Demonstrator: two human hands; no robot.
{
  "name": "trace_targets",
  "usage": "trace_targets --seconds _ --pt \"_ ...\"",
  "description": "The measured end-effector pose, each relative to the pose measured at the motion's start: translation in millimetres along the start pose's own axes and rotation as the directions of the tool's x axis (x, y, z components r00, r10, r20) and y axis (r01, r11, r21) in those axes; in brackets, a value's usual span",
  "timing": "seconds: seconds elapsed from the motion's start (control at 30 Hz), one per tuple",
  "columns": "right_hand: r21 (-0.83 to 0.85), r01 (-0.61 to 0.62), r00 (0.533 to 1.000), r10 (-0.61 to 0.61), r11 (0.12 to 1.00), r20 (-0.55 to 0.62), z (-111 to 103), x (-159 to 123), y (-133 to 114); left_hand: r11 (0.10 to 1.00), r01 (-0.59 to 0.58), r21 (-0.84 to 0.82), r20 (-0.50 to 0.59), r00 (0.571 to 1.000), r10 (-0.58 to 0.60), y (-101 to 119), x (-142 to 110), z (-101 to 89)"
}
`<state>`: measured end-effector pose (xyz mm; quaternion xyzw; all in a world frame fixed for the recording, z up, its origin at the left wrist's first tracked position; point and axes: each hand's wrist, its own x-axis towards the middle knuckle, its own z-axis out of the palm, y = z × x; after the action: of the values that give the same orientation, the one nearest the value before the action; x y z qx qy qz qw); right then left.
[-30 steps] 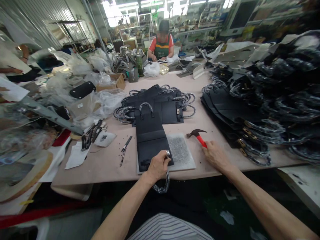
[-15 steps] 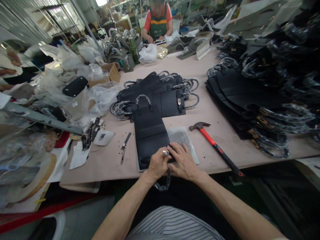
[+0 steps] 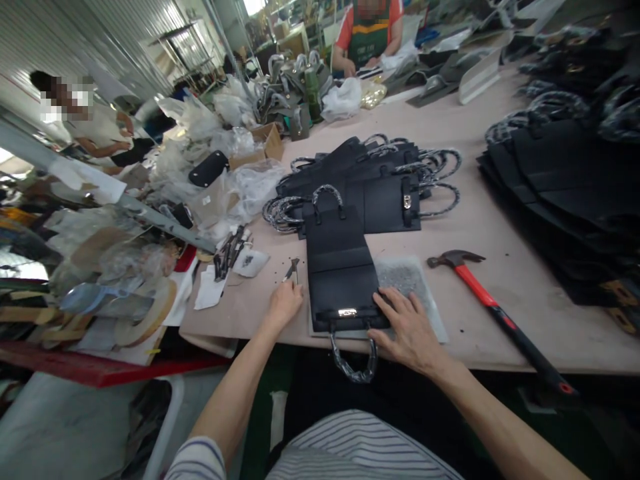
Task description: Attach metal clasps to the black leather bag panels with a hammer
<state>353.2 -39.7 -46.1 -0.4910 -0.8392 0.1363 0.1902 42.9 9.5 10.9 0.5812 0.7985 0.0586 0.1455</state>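
Lying long-axis-outward over whitish speckled slab (image 3: 406, 272): flat black leather-like bag panel (image 3: 341, 270). Right hand (image 3: 407, 328) touched its right edge, fingers spread; left hand (image 3: 286, 303), off left edge, half-covered slim grey metal tool (image 3: 291, 269), grip unclear.

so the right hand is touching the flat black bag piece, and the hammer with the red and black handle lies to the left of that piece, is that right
Not quite: the head view shows the hammer to the right of the black bag piece, not the left. The right hand is indeed touching that piece.
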Motion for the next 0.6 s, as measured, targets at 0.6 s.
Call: trace_targets --seconds 0.6 --pt "0.137 0.35 0.903 -0.372 0.927 0.213 -27.3 17.7 -4.9 0.632 -0.74 -0.232 0.081 0.633 0.77 -14.9 -70.2 18.5"
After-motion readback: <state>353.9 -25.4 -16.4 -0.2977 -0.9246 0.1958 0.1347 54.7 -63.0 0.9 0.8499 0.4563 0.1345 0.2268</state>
